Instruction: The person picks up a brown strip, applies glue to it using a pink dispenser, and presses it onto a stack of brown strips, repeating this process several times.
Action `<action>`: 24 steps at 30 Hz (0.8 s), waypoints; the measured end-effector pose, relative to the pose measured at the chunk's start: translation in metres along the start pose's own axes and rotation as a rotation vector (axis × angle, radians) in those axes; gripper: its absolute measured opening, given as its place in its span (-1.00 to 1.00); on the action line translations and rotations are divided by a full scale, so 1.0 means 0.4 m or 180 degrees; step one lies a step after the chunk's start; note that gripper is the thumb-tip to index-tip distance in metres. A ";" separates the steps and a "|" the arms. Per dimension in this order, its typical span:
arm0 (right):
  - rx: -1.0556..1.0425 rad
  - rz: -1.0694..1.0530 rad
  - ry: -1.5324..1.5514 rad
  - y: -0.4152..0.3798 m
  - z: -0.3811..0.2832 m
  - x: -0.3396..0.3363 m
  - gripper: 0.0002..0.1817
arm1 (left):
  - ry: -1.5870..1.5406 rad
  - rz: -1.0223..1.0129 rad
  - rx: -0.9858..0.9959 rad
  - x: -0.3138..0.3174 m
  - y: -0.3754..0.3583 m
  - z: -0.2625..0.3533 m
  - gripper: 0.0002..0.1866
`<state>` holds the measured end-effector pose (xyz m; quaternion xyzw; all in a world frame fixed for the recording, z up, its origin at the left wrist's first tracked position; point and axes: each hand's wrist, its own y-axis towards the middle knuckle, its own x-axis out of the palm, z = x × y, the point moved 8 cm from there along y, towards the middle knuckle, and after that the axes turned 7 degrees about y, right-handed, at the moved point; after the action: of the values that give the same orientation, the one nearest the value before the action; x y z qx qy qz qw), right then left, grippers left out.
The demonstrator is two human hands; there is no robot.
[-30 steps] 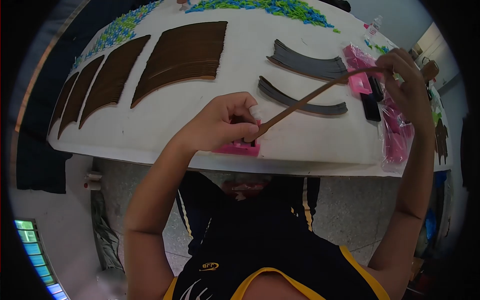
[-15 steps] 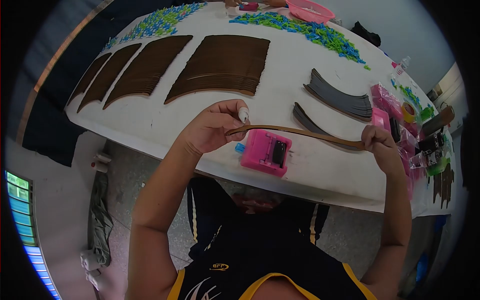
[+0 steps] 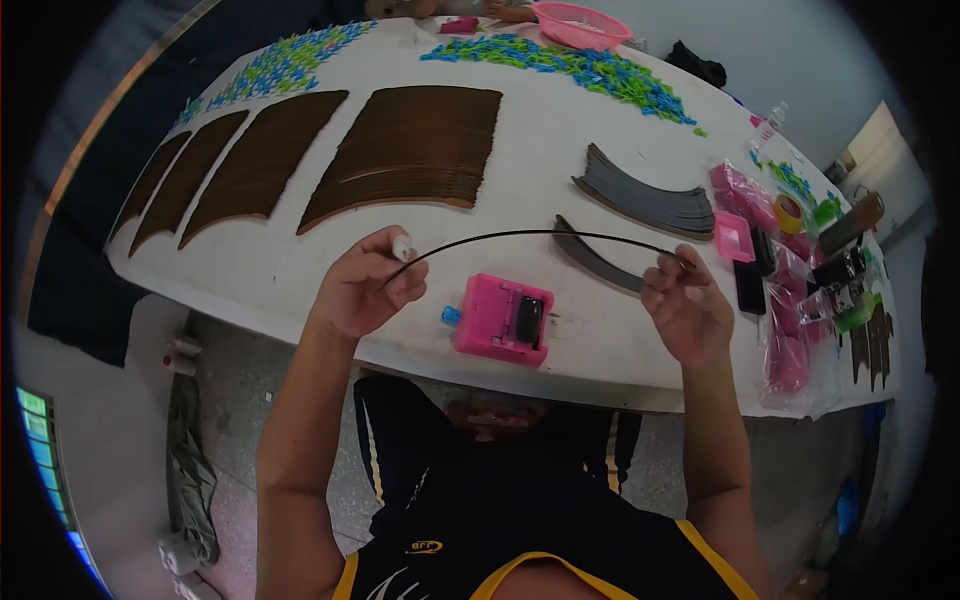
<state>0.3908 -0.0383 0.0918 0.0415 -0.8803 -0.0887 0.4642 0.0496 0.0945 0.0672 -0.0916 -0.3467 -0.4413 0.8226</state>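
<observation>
Between my two hands a thin, flexible brown strip bows upward, seen nearly edge-on as a dark arc. My left hand pinches one end and has a white wrap on a fingertip. The other end is gripped by the fingers of my right hand. Below the strip, near the table's front edge, sits a pink box-like device with a black roller-like part and a blue knob at its left. Behind my right hand lie a few dark grey strips, with a larger fanned stack of grey strips farther back.
Rows of brown strips cover the left of the white table. Blue and green clips are heaped at the back near a pink basket. Pink packages and tape crowd the right. Another person's hands show at the far edge.
My hands have come closer together, bending the strip into a higher arc; it has turned from showing its brown face to nearly edge-on. The whole view has shifted slightly.
</observation>
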 end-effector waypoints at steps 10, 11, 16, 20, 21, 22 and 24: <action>-0.0379 -0.0123 -0.0616 0.127 0.073 0.055 -0.78 | -0.0237 0.0241 0.0475 -0.057 -0.092 0.035 -0.89; -0.0298 -0.0015 -0.0748 0.136 0.083 0.062 -0.80 | -0.0225 0.0276 0.0501 -0.059 -0.101 0.039 -0.89; 0.0025 -0.0055 -0.0889 0.204 0.160 0.090 -0.85 | -0.1328 0.0804 0.1541 -0.143 -0.161 0.074 -0.89; 0.0247 -0.0060 -0.1612 0.263 0.239 0.100 -0.87 | -0.1373 0.2383 0.2060 -0.263 -0.200 0.045 -0.85; 0.0284 -0.0081 -0.1999 0.280 0.261 0.097 -0.88 | -0.1161 0.2249 0.1897 -0.318 -0.205 0.031 -0.83; 0.0328 -0.0141 -0.1986 0.294 0.283 0.096 -0.88 | -0.1153 0.2290 0.1958 -0.328 -0.204 0.039 -0.83; 0.0484 -0.0239 -0.2575 0.321 0.324 0.086 -0.89 | -0.0623 0.3226 0.1095 -0.372 -0.187 0.005 -0.82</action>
<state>0.2656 0.0976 0.0731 0.0696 -0.9937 -0.0495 0.0728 -0.0656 0.1496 -0.0396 -0.1520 -0.4013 0.0841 0.8993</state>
